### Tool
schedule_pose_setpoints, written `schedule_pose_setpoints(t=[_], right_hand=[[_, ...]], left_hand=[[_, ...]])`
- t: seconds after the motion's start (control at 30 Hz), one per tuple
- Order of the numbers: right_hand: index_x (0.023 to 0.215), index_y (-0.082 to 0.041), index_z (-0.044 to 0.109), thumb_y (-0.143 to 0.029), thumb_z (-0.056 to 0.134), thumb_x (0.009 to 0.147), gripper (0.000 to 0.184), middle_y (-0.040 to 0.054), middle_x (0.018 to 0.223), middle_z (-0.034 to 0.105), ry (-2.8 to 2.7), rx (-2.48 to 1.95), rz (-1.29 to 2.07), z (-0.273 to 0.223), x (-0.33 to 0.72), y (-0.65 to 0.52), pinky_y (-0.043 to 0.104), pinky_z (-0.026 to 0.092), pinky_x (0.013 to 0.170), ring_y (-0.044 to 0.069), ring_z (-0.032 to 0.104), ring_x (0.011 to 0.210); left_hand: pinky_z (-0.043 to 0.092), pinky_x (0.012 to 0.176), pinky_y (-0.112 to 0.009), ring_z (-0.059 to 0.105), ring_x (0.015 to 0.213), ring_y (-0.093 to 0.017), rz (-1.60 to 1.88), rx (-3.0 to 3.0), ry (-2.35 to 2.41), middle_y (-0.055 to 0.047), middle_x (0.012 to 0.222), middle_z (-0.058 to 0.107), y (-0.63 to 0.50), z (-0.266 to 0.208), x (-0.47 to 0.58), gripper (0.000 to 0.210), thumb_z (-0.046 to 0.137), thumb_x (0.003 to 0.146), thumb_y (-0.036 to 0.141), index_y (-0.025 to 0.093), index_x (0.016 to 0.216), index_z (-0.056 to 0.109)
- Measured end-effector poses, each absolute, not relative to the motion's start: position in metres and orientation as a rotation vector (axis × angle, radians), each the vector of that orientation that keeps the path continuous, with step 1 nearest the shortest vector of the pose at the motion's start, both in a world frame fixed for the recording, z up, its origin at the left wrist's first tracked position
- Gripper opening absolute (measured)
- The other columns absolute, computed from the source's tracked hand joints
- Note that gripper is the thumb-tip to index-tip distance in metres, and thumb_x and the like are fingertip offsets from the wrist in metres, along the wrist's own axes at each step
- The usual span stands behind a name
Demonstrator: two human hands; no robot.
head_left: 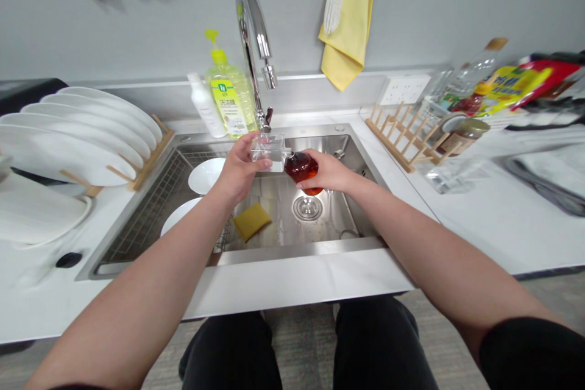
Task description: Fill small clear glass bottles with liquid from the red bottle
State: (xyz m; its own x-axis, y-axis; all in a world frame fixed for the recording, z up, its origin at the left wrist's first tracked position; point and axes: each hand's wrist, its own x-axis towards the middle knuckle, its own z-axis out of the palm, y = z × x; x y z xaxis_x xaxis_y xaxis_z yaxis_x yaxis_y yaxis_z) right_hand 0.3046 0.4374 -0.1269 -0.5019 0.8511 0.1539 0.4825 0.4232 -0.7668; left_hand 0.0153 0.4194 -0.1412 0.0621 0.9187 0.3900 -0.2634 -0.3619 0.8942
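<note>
My left hand (239,169) is wrapped round a clear, square-sided glass bottle (273,152) tipped on its side over the sink. In my right hand (329,172) is a rounded bottle of dark red-brown liquid (302,166), tilted toward the clear one. Their necks come together between my hands; whether they touch, I cannot tell. Both bottles are above the steel sink (274,251), with the drain (308,208) below the red-brown one. A yellow sponge (252,221) lies on the sink bottom.
Behind the sink rise the chrome faucet (256,24) and a dish soap bottle (228,100). White plates (77,134) fill a wooden rack at left; white dishes (206,175) sit inside the sink's left side. A small wooden rack (402,140) and jar (466,134) stand at right.
</note>
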Motion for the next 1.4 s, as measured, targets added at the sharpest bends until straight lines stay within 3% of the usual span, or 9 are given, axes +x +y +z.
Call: schedule_pose_setpoints(t=[0.77,1.4], right_hand=[[0.14,-0.025,0.07,-0.035,0.105,0.072,0.077,0.0073,0.13,0.085,-2.148,-1.105,0.94,-0.1293,0.3048,0.4371,0.054,0.061,0.113,0.035,0.082,0.121],[0.139,-0.025,0.07,-0.037,0.106,0.071,0.078,0.0087,0.132,0.085,-2.17,-1.14,0.897,-0.1279,0.3041,0.4364,0.055,0.061,0.112,0.036,0.081,0.122]], left_hand=[[0.065,0.1,-0.04,0.075,0.124,-0.027,1.529,1.307,0.767,-0.007,0.143,0.076,0.416,-0.1356,0.0184,0.092,0.114,0.058,0.027,0.033,0.141,0.075],[0.065,0.103,-0.041,0.074,0.126,-0.028,1.522,1.32,0.756,-0.007,0.145,0.076,0.4175,-0.1378,0.0171,0.091,0.113,0.059,0.025,0.034,0.142,0.076]])
